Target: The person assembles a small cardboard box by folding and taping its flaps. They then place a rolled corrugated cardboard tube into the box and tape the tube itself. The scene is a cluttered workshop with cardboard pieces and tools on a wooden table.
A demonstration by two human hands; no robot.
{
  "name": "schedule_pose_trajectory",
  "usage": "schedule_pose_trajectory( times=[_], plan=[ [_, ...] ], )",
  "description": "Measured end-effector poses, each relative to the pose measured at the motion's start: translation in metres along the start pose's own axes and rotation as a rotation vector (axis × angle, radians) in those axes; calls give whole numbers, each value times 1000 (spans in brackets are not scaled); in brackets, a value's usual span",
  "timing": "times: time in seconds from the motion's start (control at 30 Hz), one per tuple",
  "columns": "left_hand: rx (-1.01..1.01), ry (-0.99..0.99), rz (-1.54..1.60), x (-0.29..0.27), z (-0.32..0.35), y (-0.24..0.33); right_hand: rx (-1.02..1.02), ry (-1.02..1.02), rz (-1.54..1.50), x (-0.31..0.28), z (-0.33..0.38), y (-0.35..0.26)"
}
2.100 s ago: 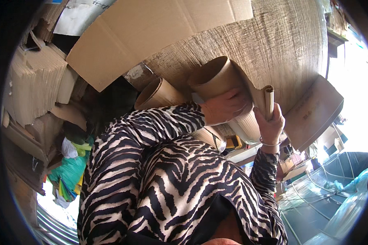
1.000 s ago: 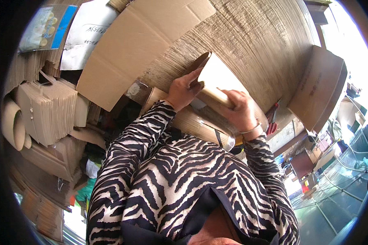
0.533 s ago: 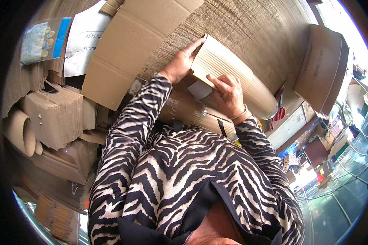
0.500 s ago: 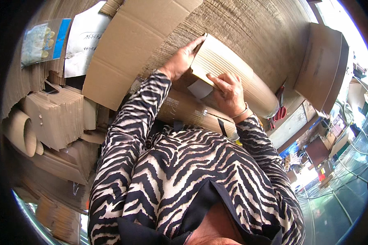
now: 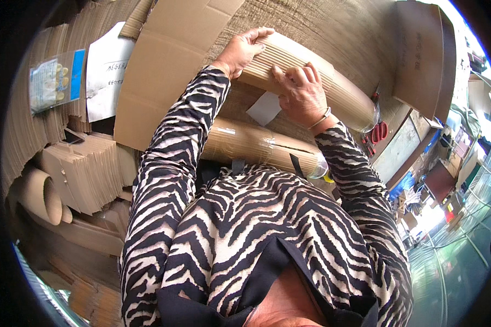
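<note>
Pressing flat on corrugated bundle (image 5: 333, 82): left hand (image 5: 243, 52) at end edge, right hand (image 5: 300, 95) mid-top.

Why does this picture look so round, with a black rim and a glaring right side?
Head view: the fisheye lens bends straight edges and leaves black corners; daylight washes out the right rim; the hands, left and right, on the corrugated cardboard roll are sharp and evenly lit.

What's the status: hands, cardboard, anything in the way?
Left hand and right hand both flat on the corrugated cardboard stack, fingers spread, not gripping. Stack lies on the table. Red scissors beside its right end.
</note>
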State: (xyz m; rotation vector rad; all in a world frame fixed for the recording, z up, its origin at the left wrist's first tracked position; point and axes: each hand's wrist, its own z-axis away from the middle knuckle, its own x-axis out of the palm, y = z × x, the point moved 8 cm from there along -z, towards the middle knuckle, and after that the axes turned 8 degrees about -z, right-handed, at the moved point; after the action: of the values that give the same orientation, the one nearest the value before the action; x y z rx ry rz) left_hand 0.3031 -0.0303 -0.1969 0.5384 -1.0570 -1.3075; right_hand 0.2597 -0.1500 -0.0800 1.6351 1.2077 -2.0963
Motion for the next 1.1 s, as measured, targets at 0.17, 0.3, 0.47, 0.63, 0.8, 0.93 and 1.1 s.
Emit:
schedule_pose_trajectory(
  times=[0.17, 0.3, 0.47, 0.63, 0.8, 0.93, 1.1],
  plan=[
    [-154, -22, -35, -5, -39, -1, 15, 147, 126, -4, 18, 17],
    [-253, 2, -53, -9, -68, -4, 72, 141, 167, -3, 20, 30],
    [-285, 9, -104, -14, -84, -2, 107, 209, -31, -22, 7, 52],
    [-303, 26, -116, -19, -90, -8, 145, 225, 0, -35, -3, 65],
    [-270, 80, -130, -15, -72, 4, 167, 164, 99, -23, -14, 80],
    [-238, 24, 298, -14, -67, -6, 222, 153, 6, -21, -20, 94],
    [-96, 102, 301, -14, -38, 7, 391, 7, -202, -21, -24, 99]
  ],
)
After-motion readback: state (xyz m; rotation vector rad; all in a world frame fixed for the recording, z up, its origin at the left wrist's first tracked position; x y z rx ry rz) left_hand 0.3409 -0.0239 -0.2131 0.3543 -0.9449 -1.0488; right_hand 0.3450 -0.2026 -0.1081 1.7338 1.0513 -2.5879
